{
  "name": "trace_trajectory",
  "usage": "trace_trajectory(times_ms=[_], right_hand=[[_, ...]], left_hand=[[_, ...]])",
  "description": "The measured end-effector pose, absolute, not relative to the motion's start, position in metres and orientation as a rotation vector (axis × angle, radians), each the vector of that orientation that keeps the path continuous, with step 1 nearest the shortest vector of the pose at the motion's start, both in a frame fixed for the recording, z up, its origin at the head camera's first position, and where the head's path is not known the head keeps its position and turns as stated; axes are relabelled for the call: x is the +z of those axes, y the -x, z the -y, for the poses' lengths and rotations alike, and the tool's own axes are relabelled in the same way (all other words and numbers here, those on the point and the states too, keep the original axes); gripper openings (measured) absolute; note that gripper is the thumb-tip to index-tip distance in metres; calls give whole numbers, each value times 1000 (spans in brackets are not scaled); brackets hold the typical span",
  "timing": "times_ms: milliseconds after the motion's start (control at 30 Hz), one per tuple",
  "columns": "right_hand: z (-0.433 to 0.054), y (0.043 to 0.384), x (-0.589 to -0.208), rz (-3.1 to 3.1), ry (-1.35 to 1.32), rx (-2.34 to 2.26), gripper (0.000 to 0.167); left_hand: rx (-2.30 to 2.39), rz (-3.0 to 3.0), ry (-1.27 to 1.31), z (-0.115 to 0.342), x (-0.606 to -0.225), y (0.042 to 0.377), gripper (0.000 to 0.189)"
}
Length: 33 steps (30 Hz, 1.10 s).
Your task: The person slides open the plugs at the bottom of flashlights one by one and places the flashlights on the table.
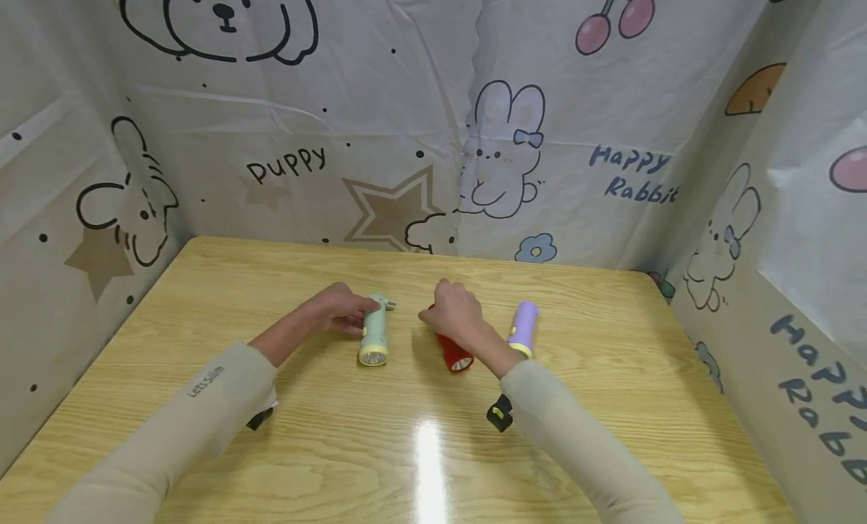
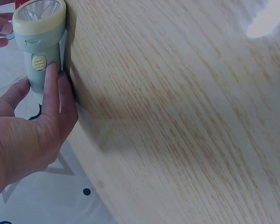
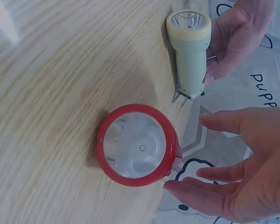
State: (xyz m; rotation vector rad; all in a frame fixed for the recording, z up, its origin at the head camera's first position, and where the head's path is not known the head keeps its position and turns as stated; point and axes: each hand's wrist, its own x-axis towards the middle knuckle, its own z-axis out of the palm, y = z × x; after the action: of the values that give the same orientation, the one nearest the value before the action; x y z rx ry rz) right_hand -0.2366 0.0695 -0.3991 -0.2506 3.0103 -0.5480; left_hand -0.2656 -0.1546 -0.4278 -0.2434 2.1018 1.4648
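A pale green flashlight (image 1: 375, 332) with a yellow head rim lies on the wooden table, its lens toward the front. My left hand (image 1: 347, 307) holds it near its tail, thumb on one side and fingers on the other (image 2: 35, 126). Two metal plug prongs (image 3: 179, 98) stick out at the tail. To its right lies a red flashlight (image 1: 455, 354), lens also facing front (image 3: 135, 144). My right hand (image 1: 458, 310) is over its tail end; in the right wrist view the thumb and fingers (image 3: 196, 193) are spread apart around it. In the head view, this hand covers much of its body.
A purple flashlight (image 1: 524, 326) with a yellow rim lies to the right of my right hand, partly hidden by the forearm. Black wrist straps (image 1: 500, 412) show under the sleeves. A printed cloth (image 1: 406, 132) hangs along the back and sides of the table (image 1: 325, 449).
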Motion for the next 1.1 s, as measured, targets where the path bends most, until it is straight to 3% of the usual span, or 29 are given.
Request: trace_trajectory(times_ms=[1100], right_hand=[[-77, 236, -408, -2863, 214, -420, 17]], left_hand=[[1444, -2093, 235, 154, -427, 268, 49]])
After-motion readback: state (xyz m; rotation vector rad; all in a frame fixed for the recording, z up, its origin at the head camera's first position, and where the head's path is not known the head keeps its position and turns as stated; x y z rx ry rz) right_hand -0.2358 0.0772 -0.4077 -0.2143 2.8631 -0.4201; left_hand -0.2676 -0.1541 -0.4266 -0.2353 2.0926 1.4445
